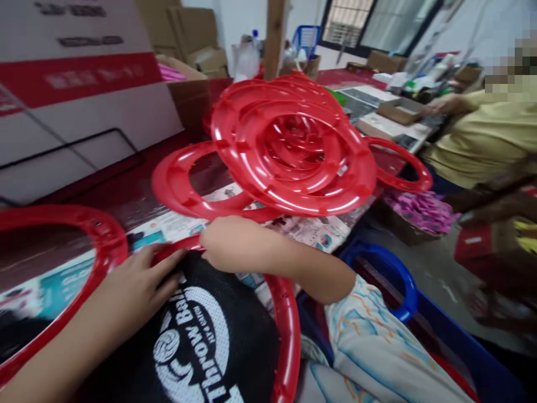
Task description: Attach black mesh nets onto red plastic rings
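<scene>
A glossy red plastic ring (pixel 286 330), rounded in section, frames a disc of black mesh (pixel 254 330) at the counter's near edge. The mesh has a fine woven grain and carries white lettering, tilted and partly legible as "Throw Ba", with a curved white band beside it.

The left hand (pixel 145 280) lies flat over the upper edge of the mesh, its fingers (pixel 168 263) extended and slightly spread near the rim; I cannot tell whether they pinch anything. The right hand (pixel 224 243) bends down at the far rim, fingers curled under and mostly hidden, so their grip cannot be told.

Beyond the hands, many shiny red rings (pixel 255 162) lean in an overlapping pile, smooth and ridged, with 1 flatter ring (pixel 174 179) on the left and 1 thin ring (pixel 420 174) jutting right. Another red hoop (pixel 113 240) sits beside the left forearm. Printed paper (pixel 331 230) covers part of the dark red counter (pixel 132 196).

Below right, a smooth blue ring (pixel 406 280) rests at a blue plastic bin (pixel 461 350), near a cardboard box of crinkled pink pieces (pixel 423 212). A co-worker in a soft yellow top (pixel 482 137) sits at far right.
</scene>
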`<state>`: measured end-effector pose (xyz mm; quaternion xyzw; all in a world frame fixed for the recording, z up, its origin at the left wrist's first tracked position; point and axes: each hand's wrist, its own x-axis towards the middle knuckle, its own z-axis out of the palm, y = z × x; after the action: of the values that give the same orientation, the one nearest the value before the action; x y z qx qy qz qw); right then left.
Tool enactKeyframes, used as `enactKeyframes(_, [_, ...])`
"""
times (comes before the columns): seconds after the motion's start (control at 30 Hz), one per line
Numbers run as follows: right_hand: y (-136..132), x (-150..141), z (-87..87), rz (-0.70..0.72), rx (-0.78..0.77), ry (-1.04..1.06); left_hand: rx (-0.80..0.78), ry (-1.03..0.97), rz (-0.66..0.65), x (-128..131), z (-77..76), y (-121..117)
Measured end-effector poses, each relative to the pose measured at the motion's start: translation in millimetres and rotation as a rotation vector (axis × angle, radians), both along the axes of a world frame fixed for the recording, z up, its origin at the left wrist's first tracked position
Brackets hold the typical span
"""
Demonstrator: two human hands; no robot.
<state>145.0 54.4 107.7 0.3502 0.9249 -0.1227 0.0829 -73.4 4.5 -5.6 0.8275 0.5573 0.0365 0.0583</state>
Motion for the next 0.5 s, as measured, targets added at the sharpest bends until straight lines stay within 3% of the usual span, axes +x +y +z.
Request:
enactKeyframes(0.17, [-3, -9, -17.0, 0.107, 0.029, -0.017, 0.019, -0.025, 0.035, 8, 10.8, 3])
enactKeyframes(0.3, [1, -18, -35.4, 0.086, 0.024, -0.014, -0.006, -0.053, 0.035, 5, 13.9, 3])
enactKeyframes(0.5, [1, -18, -31.6, -0.008, -0.025, 0.018, -0.017, -0.011, 0.083, 7, 25.1, -1])
